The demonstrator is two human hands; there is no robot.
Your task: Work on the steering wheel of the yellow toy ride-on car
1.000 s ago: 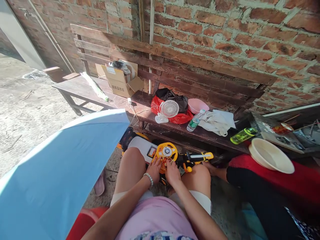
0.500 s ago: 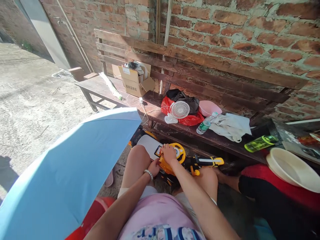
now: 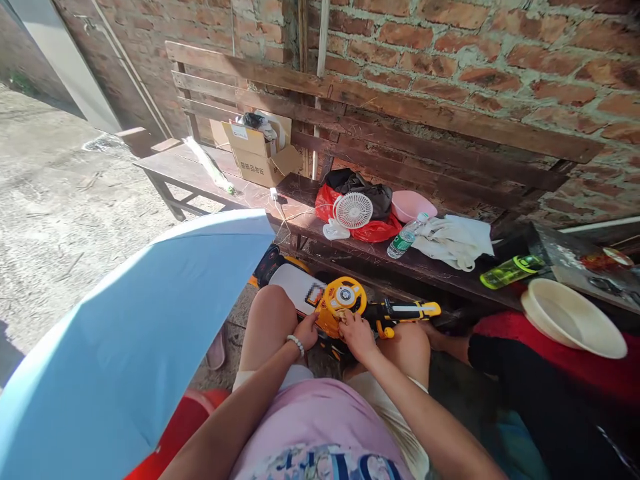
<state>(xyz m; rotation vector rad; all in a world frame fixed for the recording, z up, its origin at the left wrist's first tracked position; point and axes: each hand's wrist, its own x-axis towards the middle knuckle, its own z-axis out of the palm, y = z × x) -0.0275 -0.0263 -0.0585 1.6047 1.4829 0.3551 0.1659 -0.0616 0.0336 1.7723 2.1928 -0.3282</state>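
A yellow and black toy ride-on vehicle (image 3: 327, 325) with a white seat panel lies across my lap, its yellow steering wheel (image 3: 345, 295) facing up. My left hand (image 3: 306, 331) has its fingers closed at the yellow body's near edge, left of the wheel. Just below the wheel, my right hand (image 3: 358, 335) presses curled fingers against the yellow body; whatever is between them is too small to make out. A dark-framed panel with a sticker (image 3: 315, 294) sits between seat and wheel.
A wooden bench (image 3: 300, 223) ahead carries a cardboard box (image 3: 253, 160), white fan (image 3: 353, 211), water bottle (image 3: 403, 243) and green bottle (image 3: 510, 272). A blue umbrella (image 3: 145, 320) covers the left. A co-worker's arm (image 3: 453, 347) and cream basin (image 3: 575, 317) are at right.
My right hand has moved from the area left of the steering wheel to below it, uncovering the wheel and the stickered panel. My left hand stays at the body's near edge.
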